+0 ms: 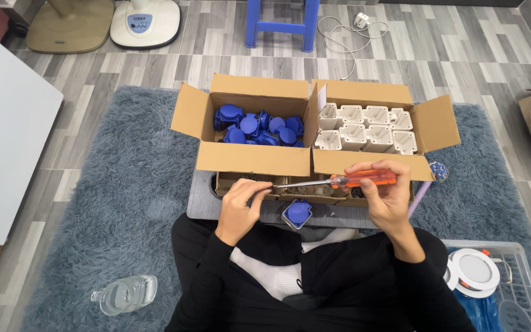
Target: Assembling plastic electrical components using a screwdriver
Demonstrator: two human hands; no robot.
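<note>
**Screwdriver held across the lap, above a blue socket part**

We see a person sitting on a grey shaggy rug point(124, 203) with legs crossed, in black clothes and white socks. The right hand point(388, 197) holds a screwdriver point(339, 181) by its orange transparent handle; the fingers are closed around the handle, with the thumb on top. The metal shaft lies almost level and points to the person's left. The left hand point(238, 209) meets the tip of the shaft: its thumb and forefinger are pinched narrow at the tip, but whether a screw is between them we cannot tell, it is too small.

Just below the shaft, between both hands, a grey square socket part with a blue round lid point(297, 213) rests on a dark board point(204, 200) in front of the legs. Behind the hands lies a low cardboard tray point(247, 182) with small dark pieces. Beyond it stand two open cardboard boxes side by side, touching: the left box point(253, 157) contains blue lids, the right box point(370, 163) contains white housings in rows.

A clear plastic bottle point(124, 295) lies on the rug near the person's left knee. A wire basket point(523, 283) holding a round white lamp stands at the person's right.
</note>
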